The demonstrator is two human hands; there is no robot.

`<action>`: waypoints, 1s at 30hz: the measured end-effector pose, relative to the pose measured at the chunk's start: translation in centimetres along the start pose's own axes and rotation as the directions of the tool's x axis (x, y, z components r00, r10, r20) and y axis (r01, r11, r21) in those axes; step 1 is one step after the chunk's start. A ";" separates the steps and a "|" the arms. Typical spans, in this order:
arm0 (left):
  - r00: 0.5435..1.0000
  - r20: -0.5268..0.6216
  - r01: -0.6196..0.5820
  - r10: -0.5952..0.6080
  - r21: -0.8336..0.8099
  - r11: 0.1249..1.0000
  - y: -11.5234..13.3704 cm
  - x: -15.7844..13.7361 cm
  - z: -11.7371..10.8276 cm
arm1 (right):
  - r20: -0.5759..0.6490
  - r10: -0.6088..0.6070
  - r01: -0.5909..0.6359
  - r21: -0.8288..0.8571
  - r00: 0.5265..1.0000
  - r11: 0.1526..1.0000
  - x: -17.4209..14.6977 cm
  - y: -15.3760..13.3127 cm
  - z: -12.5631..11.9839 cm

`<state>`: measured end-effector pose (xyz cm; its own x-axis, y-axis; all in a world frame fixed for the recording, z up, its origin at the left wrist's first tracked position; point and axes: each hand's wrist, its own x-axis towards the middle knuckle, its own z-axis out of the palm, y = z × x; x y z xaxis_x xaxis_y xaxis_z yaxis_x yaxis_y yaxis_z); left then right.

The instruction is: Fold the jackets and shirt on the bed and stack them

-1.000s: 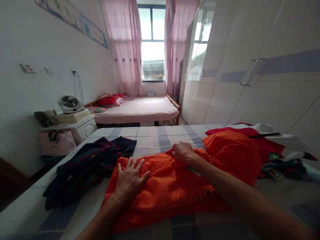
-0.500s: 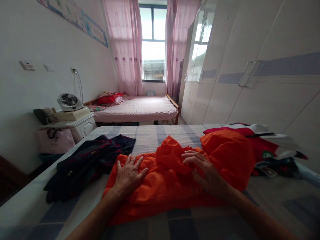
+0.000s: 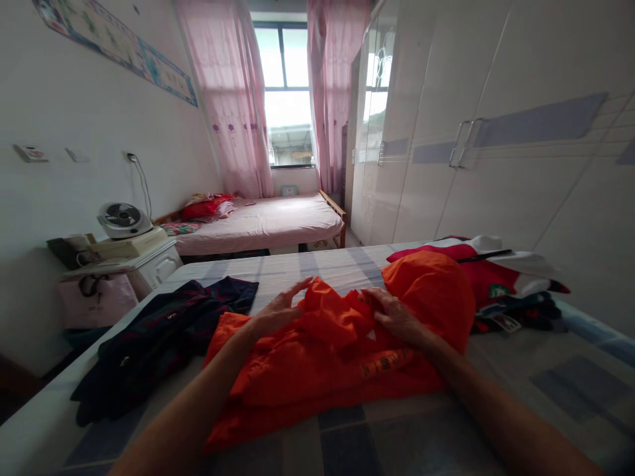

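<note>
An orange jacket (image 3: pixel 302 370) lies spread and crumpled across the near bed, with small lettering low on its right side. Its cloth stands up in a bunched fold at the middle, and a rounded, puffed part (image 3: pixel 426 284) rises at the right. My left hand (image 3: pixel 280 309) reaches to the left side of the fold, thumb and fingers apart. At the fold's right side, my right hand (image 3: pixel 394 317) has its fingers bent onto the cloth, gripping it. Left of the jacket is a dark checked garment (image 3: pixel 163 337).
Several folded clothes, red, white and dark (image 3: pixel 510 284), are piled at the right on the checked bedsheet (image 3: pixel 347 436). Farther off stand a pink bed (image 3: pixel 278 218), a cabinet (image 3: pixel 153 268) with a fan (image 3: pixel 124 219), and a white wardrobe (image 3: pixel 446 198).
My left hand has lifted off the flat cloth and moved right and away to the bunched fold. My right hand has shifted onto the fold's far edge. The view has turned slightly right.
</note>
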<state>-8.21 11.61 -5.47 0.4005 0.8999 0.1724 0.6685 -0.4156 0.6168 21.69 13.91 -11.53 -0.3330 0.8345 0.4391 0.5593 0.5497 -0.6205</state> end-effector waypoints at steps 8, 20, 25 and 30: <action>0.998 0.061 0.001 0.004 -0.092 0.996 1.9 0.9 -1.5 | -0.009 0.164 -0.163 0.083 0.986 0.983 -0.5 0.8 -0.6; 0.931 0.234 0.331 -0.282 -0.210 0.920 -3.0 -5.3 -4.8 | 0.008 0.201 -0.200 -0.058 0.980 0.978 0.5 0.9 -0.9; 0.978 -0.038 0.210 -0.206 0.160 0.965 -4.5 -5.9 -4.2 | 0.033 0.179 -0.170 -0.181 0.983 0.969 0.7 -0.3 -1.3; 0.982 -0.186 0.117 -0.038 0.433 0.894 -1.3 -6.7 -1.9 | -0.272 -0.004 -0.174 -0.625 0.962 0.761 1.8 -2.8 -7.2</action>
<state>-12.97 6.34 -5.95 0.2510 0.9239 0.2887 0.9157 -0.3234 0.2387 25.01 13.57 -4.32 -0.1159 0.7901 0.6020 0.9579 0.2491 -0.1425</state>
